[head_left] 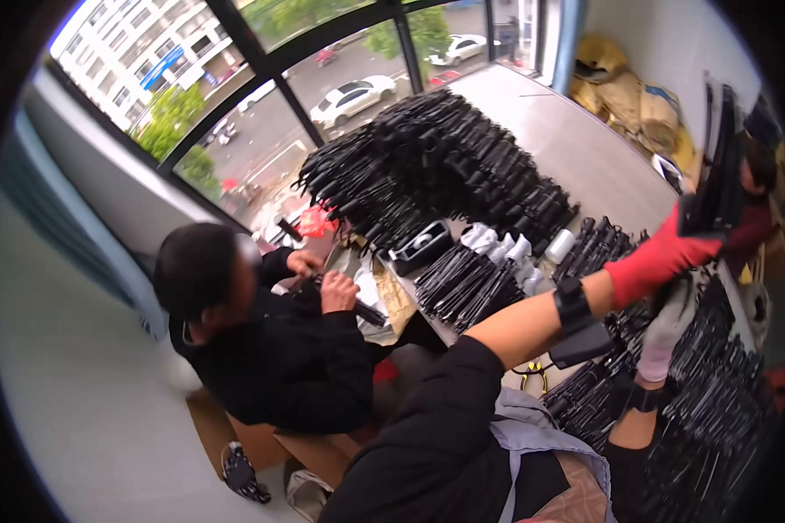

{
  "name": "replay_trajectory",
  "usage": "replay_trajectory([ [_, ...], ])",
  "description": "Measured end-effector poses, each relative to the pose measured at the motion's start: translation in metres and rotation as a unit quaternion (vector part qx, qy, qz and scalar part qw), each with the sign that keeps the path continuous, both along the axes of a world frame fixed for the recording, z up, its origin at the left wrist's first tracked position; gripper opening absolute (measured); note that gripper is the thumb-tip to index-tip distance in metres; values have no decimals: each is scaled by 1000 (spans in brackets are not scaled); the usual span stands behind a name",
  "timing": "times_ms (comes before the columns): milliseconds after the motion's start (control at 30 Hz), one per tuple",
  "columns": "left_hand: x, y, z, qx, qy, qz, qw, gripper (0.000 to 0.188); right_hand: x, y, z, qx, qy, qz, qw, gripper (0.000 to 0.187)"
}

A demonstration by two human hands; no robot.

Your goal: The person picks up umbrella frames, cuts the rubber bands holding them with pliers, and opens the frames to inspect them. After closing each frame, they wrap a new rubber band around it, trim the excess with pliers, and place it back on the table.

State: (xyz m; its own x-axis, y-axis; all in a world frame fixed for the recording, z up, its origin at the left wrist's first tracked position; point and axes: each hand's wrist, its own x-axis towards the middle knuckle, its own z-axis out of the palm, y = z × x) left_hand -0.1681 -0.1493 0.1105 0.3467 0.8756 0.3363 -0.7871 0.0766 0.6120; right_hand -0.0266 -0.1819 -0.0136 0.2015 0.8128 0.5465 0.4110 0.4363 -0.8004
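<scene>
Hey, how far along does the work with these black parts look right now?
Done, apparently: a big stack of black parts against the window. In hand: the left hand, red-gloved, holds a bundle of black pieces raised; the right hand, white-gloved, sits over the loose parts at right. Left: those loose parts.

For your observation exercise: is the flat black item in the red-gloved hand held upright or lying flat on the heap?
Upright. The red-gloved left hand grips the flat black item by its lower end, lifted on end above the heap of black parts.

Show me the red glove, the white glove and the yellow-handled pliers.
red glove (658,259), head view, back of the hand
white glove (667,327), head view, its middle
yellow-handled pliers (532,376), head view, the handles
</scene>
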Motion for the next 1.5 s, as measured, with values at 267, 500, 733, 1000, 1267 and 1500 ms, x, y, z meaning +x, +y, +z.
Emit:
replay_trajectory([
  [267, -2, -20, -5, -63, 151, 95, 982, 63, 12, 18, -40, 199, -409, -140, 880, 45],
  [500, -11, -30, 7, 30, 274, 141, 951, 37, 1, -3, -37, 93, -287, -75, 951, 44],
  [733, 6, -42, -14, 79, 280, 160, 943, 33, -9, -14, -41, 161, -295, -98, 937, 38],
  [1000, -112, 89, -2, -38, -11, 121, 992, 80, 17, -139, 27, -162, 161, 192, 954, 26],
  [1267, -51, 149, 45, 85, 24, -119, 989, 51, 12, -196, -20, -254, 280, 110, 919, 44],
  [1500, 56, 2, 8, -34, 104, -95, 989, 17, -23, -101, 40, -130, 338, -32, 931, 44],
])
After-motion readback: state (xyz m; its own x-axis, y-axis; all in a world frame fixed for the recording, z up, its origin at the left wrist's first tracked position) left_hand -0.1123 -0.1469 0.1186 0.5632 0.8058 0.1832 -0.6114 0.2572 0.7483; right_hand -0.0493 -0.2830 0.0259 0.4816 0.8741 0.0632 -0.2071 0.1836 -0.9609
